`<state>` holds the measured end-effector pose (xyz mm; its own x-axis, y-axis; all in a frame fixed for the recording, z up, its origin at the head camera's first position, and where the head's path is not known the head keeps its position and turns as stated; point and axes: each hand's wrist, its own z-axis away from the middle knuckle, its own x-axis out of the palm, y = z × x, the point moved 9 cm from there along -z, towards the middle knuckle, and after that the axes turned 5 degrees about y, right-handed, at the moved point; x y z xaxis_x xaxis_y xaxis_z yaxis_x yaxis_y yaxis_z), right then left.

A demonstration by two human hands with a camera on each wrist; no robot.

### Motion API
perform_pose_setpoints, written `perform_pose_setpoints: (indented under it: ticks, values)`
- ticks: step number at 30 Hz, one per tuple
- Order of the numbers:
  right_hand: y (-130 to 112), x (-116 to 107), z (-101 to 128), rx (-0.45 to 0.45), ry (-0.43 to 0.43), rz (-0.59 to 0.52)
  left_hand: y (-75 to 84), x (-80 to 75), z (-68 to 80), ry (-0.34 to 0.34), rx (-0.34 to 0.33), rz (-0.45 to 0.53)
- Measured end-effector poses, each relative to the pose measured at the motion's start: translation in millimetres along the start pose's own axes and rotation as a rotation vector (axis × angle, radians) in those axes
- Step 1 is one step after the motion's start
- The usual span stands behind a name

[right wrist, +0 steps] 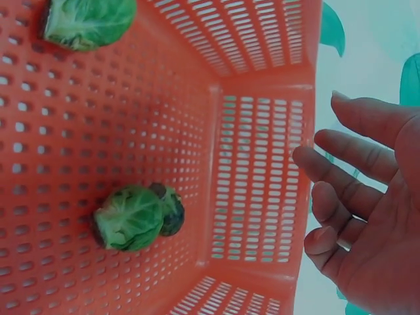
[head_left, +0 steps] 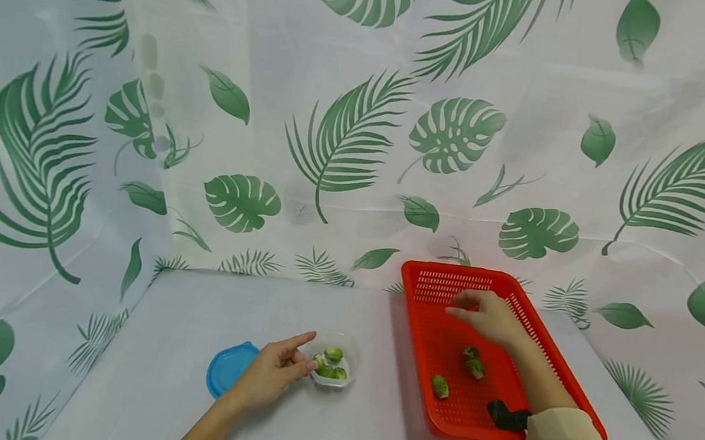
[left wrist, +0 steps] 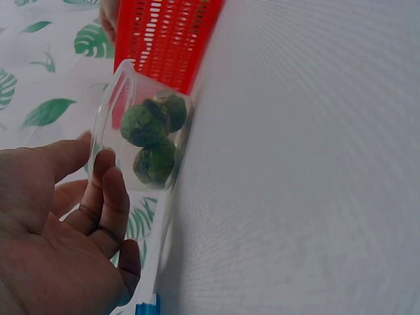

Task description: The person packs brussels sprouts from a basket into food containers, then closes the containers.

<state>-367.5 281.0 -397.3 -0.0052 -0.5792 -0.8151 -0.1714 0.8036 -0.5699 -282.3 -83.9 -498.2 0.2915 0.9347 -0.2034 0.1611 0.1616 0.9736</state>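
Note:
Green Brussels sprouts lie in a small clear plastic container on the table. My left hand is at the container's left side, thumb at the rim and index finger stretched along the far edge. In the left wrist view, the left hand holds the container by its rim, other fingers bent. My right hand is over the far part of a red plastic basket, nothing in its fingers. The right wrist view shows the right hand with loosely bent fingers, apart from the Brussels sprouts in the basket.
A blue lid lies left of the container, partly behind the left hand. A dark object shows at the right sleeve, over the basket's near end. Leaf-patterned sheeting stands behind and beside the white table.

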Motion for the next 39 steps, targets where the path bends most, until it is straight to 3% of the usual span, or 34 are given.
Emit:
perform_pose_setpoints:
  ticks: [20, 39]
  values:
    - [23.4, 4.3, 4.2, 0.037, -0.044, 0.068, 0.4, -0.9, 1.0, 0.007, -0.003, -0.006]
    - [33.8, 8.7, 7.8, 0.110, -0.084, 0.055, 0.9, -0.4, 0.3, 0.007, -0.001, -0.018]
